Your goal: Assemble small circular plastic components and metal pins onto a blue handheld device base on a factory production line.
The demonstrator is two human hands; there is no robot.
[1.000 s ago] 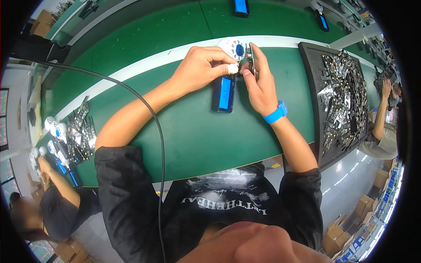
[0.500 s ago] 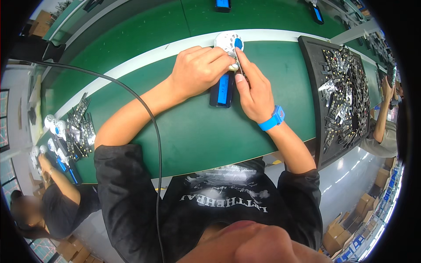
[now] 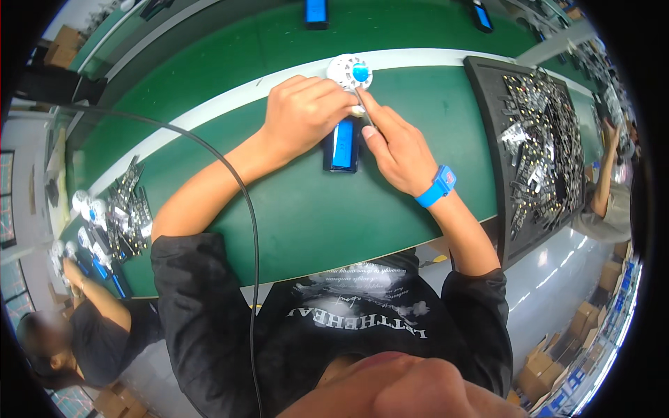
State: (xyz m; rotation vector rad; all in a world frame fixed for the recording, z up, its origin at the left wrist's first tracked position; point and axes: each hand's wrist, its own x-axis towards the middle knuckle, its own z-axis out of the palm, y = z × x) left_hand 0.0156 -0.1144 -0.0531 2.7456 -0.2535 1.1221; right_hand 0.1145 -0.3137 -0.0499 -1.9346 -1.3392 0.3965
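A white round device (image 3: pixel 350 71) with a blue disc on it stands just beyond my fingertips, by the pale rail. My left hand (image 3: pixel 301 115) is closed in a pinch at its near side, and the fingers hide most of what they grip. A small white bit shows at that pinch. My right hand (image 3: pixel 401 150) holds a thin grey strip (image 3: pixel 365 111) between thumb and forefinger, its far end against the left fingertips. Whether it is a tool or a part I cannot tell. Under the hands lies a black box (image 3: pixel 341 150) with a blue face.
A black tray (image 3: pixel 488 139) heaped with small dark strips stands at the right. More strips (image 3: pixel 129 212) and white round devices (image 3: pixel 90 207) lie at the left. A black cable (image 3: pixel 252 244) hangs across my left arm. Beyond the rail are blue-faced boxes (image 3: pixel 316 12). People sit on both sides.
The boxes beyond the rail have shifted left, farther than the nearby things in the picture. More of the blue disc shows, as my right forefinger has come off it. Both hands keep their grip.
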